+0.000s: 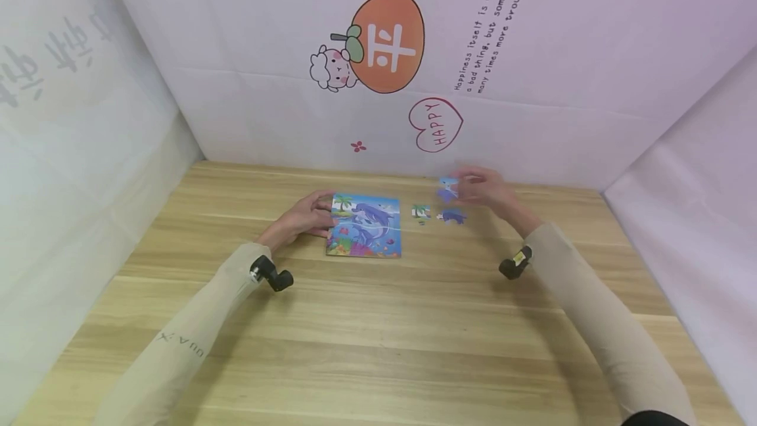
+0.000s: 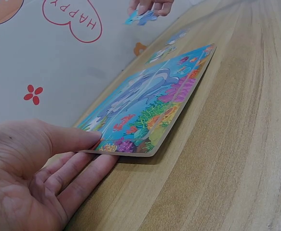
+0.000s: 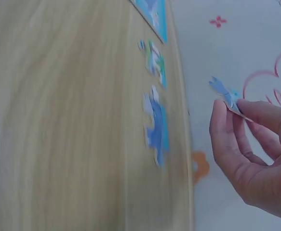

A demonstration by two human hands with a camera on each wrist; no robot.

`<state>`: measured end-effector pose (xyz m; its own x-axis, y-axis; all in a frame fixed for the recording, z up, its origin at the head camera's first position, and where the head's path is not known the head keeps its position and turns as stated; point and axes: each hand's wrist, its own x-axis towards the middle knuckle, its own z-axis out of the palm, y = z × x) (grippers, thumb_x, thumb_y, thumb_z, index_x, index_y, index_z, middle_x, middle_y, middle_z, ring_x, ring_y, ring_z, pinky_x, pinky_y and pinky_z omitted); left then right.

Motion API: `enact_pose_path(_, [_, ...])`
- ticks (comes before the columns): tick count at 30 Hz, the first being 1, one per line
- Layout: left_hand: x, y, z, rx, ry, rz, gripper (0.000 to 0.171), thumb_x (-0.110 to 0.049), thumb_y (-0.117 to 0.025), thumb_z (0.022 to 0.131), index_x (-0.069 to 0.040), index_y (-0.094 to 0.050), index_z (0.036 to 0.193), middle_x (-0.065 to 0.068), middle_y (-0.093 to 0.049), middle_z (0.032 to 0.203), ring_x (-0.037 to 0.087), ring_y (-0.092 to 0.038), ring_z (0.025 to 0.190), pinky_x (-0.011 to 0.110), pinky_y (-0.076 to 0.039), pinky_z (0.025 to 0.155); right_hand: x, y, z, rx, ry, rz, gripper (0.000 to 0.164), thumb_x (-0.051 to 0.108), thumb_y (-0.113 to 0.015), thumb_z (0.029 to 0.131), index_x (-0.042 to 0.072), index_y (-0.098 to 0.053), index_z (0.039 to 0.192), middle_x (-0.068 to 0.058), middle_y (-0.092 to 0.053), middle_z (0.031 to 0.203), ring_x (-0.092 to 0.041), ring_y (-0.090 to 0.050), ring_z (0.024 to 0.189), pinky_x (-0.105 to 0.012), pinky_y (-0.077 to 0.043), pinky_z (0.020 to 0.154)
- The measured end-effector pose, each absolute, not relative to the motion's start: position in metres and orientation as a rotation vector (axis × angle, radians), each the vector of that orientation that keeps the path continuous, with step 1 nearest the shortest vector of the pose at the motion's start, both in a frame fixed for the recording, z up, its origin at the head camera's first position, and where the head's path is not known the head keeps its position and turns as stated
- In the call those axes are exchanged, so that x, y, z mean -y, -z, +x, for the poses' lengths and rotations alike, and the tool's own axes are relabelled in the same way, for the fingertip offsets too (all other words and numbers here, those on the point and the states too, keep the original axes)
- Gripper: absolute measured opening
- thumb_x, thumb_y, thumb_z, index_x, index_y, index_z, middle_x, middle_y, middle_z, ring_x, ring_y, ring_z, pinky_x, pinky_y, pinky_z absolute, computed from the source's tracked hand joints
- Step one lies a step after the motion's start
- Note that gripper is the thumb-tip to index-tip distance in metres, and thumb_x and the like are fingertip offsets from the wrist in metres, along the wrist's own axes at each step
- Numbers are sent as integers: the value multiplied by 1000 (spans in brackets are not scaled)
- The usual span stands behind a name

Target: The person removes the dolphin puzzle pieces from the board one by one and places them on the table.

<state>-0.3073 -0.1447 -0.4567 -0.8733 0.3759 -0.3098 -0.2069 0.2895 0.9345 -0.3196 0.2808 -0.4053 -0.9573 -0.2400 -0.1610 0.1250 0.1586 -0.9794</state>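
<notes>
A dolphin puzzle board [image 1: 367, 232] with a coral border lies on the wooden table. My left hand [image 1: 304, 217] pinches its left edge, thumb on top and fingers beneath, as the left wrist view shows. Up to the right, my right hand [image 1: 481, 187] holds a light blue jigsaw piece [image 3: 224, 94] between thumb and fingertips, lifted above the table. Two more jigsaw pieces lie right of the board: one with a palm tree [image 1: 420, 212], the other a dark blue piece [image 1: 452, 216] below the raised hand.
Behind the wooden table [image 1: 378, 334] rises a white printed cloth [image 1: 266, 104], close to the pieces. More cloth hangs at the left and right sides. A black wrist camera [image 1: 272, 273] sits on the left sleeve, another black camera [image 1: 515, 263] on the right.
</notes>
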Motion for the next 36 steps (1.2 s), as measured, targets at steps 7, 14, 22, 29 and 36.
enact_pose_path(7, [143, 457, -307, -2086, -1617, 149, 82, 0, -67, 98, -16, -25, 166, 24, -36, 156, 25, -65, 107, 25, -67, 78, -316, 401, -317, -2261, 1740, -92, 30, -6, -62, 100, -12, -52, 128, 1, -76, 90, -14, -76, 82, -36, -68, 86])
enact_pose_path(14, [144, 456, -309, -2085, -1615, 158, 82, 2, -66, 98, -14, -24, 166, 24, -37, 156, 25, -66, 103, 26, -67, 78, -344, 393, -310, -2547, 1146, -61, 37, 11, -66, 101, -12, -55, 127, -4, -74, 90, -14, -69, 84, -31, -65, 80])
enact_pose_path(22, [142, 457, -309, -2081, -1621, 153, 83, 2, -67, 98, -15, -24, 167, 24, -35, 157, 28, -65, 110, 27, -67, 79, -348, 410, -307, -2468, 1044, -23, 18, 2, -62, 102, -15, -61, 108, -2, -70, 82, -8, -66, 72, -22, -63, 68])
enact_pose_path(29, [140, 459, -308, -2065, -1630, 185, 82, 1, -66, 99, -14, -23, 167, 26, -33, 158, 27, -65, 112, 25, -67, 79, -347, 413, -310, -2676, 678, -53, 23, 11, -73, 96, -11, -68, 93, -9, -70, 79, -15, -61, 71, -25, -57, 66])
enact_pose_path(36, [143, 459, -310, -2066, -1627, 159, 83, 1, -67, 98, -15, -24, 167, 25, -35, 156, 25, -65, 106, 25, -67, 77, -347, 413, -310, -2548, 722, -8, 27, 19, -67, 102, -1, -64, 84, 3, -52, 64, -11, -45, 60, -24, -44, 57])
